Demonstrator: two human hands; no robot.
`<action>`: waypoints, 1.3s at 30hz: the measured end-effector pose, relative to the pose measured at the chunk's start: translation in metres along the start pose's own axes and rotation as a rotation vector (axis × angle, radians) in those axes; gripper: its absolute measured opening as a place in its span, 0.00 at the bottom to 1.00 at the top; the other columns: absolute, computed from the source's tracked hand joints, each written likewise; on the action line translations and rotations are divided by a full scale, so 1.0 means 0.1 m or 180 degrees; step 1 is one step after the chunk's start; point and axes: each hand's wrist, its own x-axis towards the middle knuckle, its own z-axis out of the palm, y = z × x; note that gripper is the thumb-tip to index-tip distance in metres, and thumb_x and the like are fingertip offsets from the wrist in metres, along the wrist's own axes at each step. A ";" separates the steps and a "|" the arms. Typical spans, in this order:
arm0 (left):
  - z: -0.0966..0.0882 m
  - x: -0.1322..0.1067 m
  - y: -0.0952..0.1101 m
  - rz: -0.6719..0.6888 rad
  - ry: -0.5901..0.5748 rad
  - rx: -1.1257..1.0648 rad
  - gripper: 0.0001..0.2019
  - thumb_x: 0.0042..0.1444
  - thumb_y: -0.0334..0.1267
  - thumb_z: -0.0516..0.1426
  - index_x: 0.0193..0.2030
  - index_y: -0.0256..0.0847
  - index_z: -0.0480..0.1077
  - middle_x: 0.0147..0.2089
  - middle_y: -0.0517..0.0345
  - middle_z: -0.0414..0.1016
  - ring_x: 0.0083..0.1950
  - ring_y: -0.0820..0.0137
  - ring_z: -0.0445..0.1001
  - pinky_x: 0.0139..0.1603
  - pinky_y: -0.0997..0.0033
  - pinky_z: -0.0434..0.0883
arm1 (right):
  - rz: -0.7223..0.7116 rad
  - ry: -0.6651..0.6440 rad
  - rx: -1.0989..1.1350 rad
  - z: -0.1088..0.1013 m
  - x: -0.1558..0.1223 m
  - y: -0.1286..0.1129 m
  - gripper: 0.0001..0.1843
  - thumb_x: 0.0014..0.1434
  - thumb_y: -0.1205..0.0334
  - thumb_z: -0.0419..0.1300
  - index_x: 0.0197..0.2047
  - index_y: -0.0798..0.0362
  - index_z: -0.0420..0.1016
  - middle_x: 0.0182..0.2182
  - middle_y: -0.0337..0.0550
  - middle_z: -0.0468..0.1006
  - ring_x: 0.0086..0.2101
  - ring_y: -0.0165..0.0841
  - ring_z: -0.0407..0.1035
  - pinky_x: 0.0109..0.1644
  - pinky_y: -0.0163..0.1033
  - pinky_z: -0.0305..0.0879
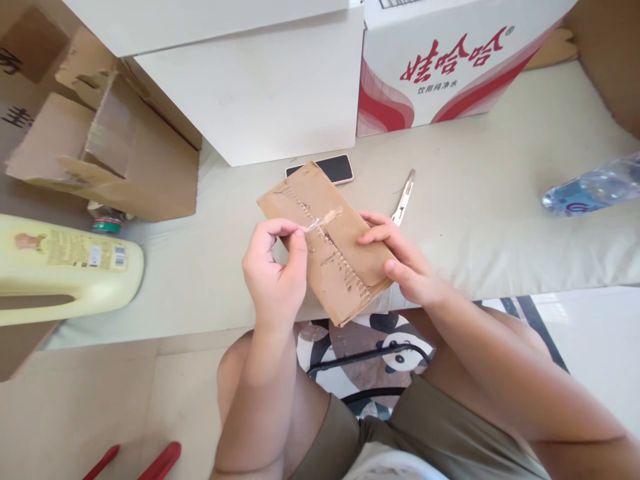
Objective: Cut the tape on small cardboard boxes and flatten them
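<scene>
A flattened brown cardboard box (345,227) lies tilted at the front of the cloth-covered surface, with a torn, ridged seam running along it. My right hand (400,253) grips its right edge, fingers on top. My left hand (280,267) pinches a thin, clear strip that looks like tape (314,225), which rises from the seam at the box's middle. Beyond the box's far corner lies a phone (337,169), partly covered by it. A white utility knife (404,198) rests just past my right hand.
White cartons (260,93) and a red-and-white water carton (450,73) stand at the back. On the left are an open cardboard box (145,153) and a pale yellow jug (70,267) lying down. A plastic water bottle (595,187) lies at the right.
</scene>
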 end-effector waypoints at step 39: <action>-0.03 -0.04 -0.01 0.0472 -0.0117 0.0084 0.10 0.61 0.31 0.61 0.48 0.44 0.69 0.40 0.60 0.81 0.44 0.72 0.83 0.51 0.67 0.79 | 0.0792 -0.0347 -0.1714 -0.05 0.41 -0.46 0.29 0.67 0.48 0.54 0.70 0.39 0.69 0.63 0.42 0.76 0.56 0.46 0.74 0.60 0.57 0.72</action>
